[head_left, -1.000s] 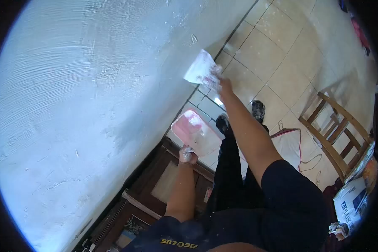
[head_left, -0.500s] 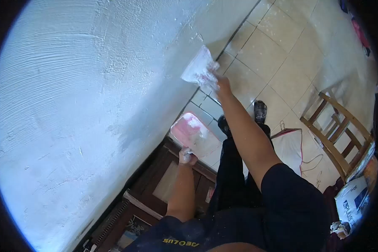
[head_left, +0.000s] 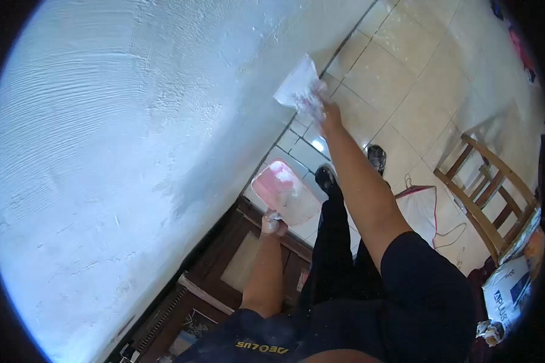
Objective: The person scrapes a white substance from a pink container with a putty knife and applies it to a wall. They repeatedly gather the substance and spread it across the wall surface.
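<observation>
In the head view, the white-smeared right hand [head_left: 318, 107] grips a flat white spreader [head_left: 297, 83] near the foot of the wall [head_left: 115, 175]; whether they touch is unclear. The left hand [head_left: 272, 224] grips the near end of a pink tray [head_left: 290, 196]. Smooth spreading probably wants a shallow blade angle, even pressure and a level tray.

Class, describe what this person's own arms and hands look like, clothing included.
Both sleeves are short and dark, leaving the forearms bare. The left hand and the right hand show no gloves and carry whitish smears. Yellow lettering marks the dark shirt.
</observation>
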{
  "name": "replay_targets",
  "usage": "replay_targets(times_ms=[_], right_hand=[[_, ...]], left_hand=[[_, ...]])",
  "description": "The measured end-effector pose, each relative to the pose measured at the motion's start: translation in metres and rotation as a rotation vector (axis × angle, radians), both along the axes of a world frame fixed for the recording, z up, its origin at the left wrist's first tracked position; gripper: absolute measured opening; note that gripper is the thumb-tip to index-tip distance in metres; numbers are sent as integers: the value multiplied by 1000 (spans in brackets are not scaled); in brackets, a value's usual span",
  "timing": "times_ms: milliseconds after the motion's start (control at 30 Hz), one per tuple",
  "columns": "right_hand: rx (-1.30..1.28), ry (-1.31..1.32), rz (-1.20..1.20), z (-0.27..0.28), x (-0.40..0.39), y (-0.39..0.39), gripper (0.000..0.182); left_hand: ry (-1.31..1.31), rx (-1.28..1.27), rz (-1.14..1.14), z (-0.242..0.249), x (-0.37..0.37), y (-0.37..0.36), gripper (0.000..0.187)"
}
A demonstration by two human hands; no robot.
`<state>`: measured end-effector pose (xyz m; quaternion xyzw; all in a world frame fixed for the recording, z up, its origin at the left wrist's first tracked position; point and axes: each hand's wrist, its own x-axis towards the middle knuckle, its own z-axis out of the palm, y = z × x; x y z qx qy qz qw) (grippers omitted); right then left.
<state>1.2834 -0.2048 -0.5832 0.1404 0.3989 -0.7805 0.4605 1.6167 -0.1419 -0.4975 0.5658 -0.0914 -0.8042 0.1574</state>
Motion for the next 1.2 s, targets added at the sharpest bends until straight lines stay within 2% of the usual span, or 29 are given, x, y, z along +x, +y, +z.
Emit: replay_targets(times_ms=[33, 67, 100, 133, 200, 267, 333, 367, 433, 467, 533, 567, 600, 633, 667, 700, 767, 800, 867, 900, 933, 967, 1000, 1067, 1100, 1167, 1200], right_hand=[[392, -122, 11, 8, 3, 15, 35], [315, 490, 229, -132, 35, 54, 40], [248, 179, 178, -95, 34, 61, 43], [180, -136, 131, -34, 30, 69, 46], [101, -266, 76, 49, 17, 54, 51], [-256, -183, 34, 87, 13, 33, 48], [-196, 54, 177, 152, -1, 2, 42], [-195, 51, 178, 149, 3, -9, 42], [-460, -9, 90, 148, 3, -32, 35], [-118, -94, 97, 157, 5, -39, 33], [-50, -210, 59, 86, 19, -26, 35], [121, -127, 133, 44, 30, -6, 34], [-3, -264, -85, 34, 41, 16, 36], [55, -187, -14, 0, 52, 41, 37], [139, -84, 225, -29, 55, 78, 38], [138, -85, 229, -18, 55, 90, 38], [-52, -403, -5, 20, 46, 110, 32], [-52, -401, 0, 37, 38, 119, 32], [-222, -274, 98, 68, 18, 129, 30], [-222, -274, 114, 85, 6, 133, 30], [42, -22, 190, 104, -5, 140, 28], [307, 234, 264, 126, -14, 147, 28], [313, 235, 280, 152, -23, 152, 28], [290, 498, 337, 205, -40, 160, 26], [294, 503, 348, 227, -45, 165, 26], [461, 1115, 645, 259, -56, 174, 22], [415, 1327, 658, 261, -59, 178, 28]], left_hand=[[46, 12, 7, 3, -1, 0, 76], [86, 26, 12, 7, -3, -3, 75], [87, 20, 11, 7, -7, -5, 75], [70, -32, -6, 8, -9, -4, 74], [39, -74, -20, 9, -3, -1, 72], [161, 50, 68, 6, -2, -4, 58], [170, 15, 20, 1, -3, -5, 61], [183, -23, -31, 0, -3, -5, 64], [151, -18, -10, 6, -6, -6, 65], [123, -12, 8, 10, -8, -6, 65], [102, -24, -4, 23, -20, -6, 70], [77, -35, -13, 27, -24, -6, 75], [82, -37, -14, 24, -20, -5, 75], [139, -31, -8, 18, -10, -5, 72], [195, -25, -1, 15, -5, -4, 70], [193, -27, 3, 18, -6, -4, 70], [140, -73, -39, 31, -18, -6, 70], [141, -75, -33, 43, -29, -6, 70], [67, -94, -13, 62, -56, -10, 70], [77, -201, -154, 55, -58, -12, 64], [81, -303, -294, 48, -60, -11, 61], [77, -300, -281, 57, -76, -12, 61], [77, -296, -268, 64, -95, -16, 62], [166, -239, -343, 37, -103, -22, 67], [170, -235, -333, 51, -125, -22, 67], [119, -311, -305, 100, -185, -23, 70], [126, -307, -297, 100, -197, -23, 70]])
